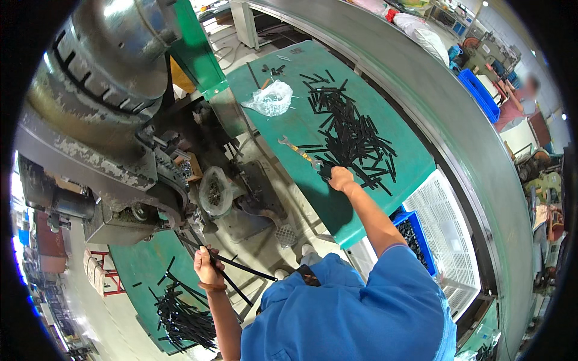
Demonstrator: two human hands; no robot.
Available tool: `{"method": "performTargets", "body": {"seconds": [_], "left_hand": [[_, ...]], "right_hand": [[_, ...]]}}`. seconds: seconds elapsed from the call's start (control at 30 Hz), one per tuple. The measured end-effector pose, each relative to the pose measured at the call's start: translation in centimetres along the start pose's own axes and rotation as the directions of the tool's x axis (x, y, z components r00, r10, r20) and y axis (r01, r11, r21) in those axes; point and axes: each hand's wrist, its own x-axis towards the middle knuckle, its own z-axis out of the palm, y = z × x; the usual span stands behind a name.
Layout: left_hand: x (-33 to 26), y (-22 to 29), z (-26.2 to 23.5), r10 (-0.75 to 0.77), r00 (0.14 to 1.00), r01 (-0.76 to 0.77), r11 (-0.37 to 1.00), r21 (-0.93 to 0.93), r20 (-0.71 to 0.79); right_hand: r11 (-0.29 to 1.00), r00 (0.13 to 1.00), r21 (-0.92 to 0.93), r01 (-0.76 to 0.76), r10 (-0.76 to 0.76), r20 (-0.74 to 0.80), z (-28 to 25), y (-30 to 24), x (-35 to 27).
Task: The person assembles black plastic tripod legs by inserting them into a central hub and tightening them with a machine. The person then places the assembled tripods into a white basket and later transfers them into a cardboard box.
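My left hand [206, 265] grips several long black rods [241, 278] just below the head of a big grey machine [102, 114]. My right hand [340, 178] reaches out to the green table [289, 120] and closes on black rods at the near edge of a scattered heap of black rods [352, 135]. A second heap of black rods [180, 313] lies on a lower green surface [138, 271] by my left arm.
A wrench [299, 153] and a crumpled clear plastic bag [271, 98] lie on the green table. A white mesh crate [448, 222] and a blue bin of dark parts [414, 234] stand to my right. A person sits far right.
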Motion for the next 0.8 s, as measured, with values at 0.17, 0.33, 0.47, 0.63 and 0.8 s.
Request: {"method": "performTargets", "body": {"seconds": [0.17,0.33,0.47,0.63,0.8], "left_hand": [[0.0,-0.2,0.1,0.003,1.0,-0.003,1.0,-0.001,-0.015],[0.3,-0.6,-0.2,0.0,1.0,-0.001,1.0,-0.025,-0.011],[0.0,-0.5,-0.5,0.0,0.999,-0.001,1.0,-0.024,-0.033],[-0.6,1.1,0.0,-0.088,0.996,0.088,0.996,-0.013,-0.023],[-0.9,2.0,-0.9,-0.104,0.988,0.109,0.994,-0.033,0.117]], "right_hand": [[0.985,0.98,0.105,0.135,-0.148,0.135,-3.3,3.2,1.2],[0.988,0.986,0.096,0.121,-0.131,0.107,-4.1,2.7,0.2],[0.949,0.978,0.237,0.208,-0.207,-0.03,-1.9,1.8,-0.5],[0.508,0.888,0.817,0.272,-0.459,-0.011,-1.3,-8.3,-5.0],[0.38,0.66,0.648,0.66,-0.705,-0.259,-3.2,-25.7,-12.1]]}}
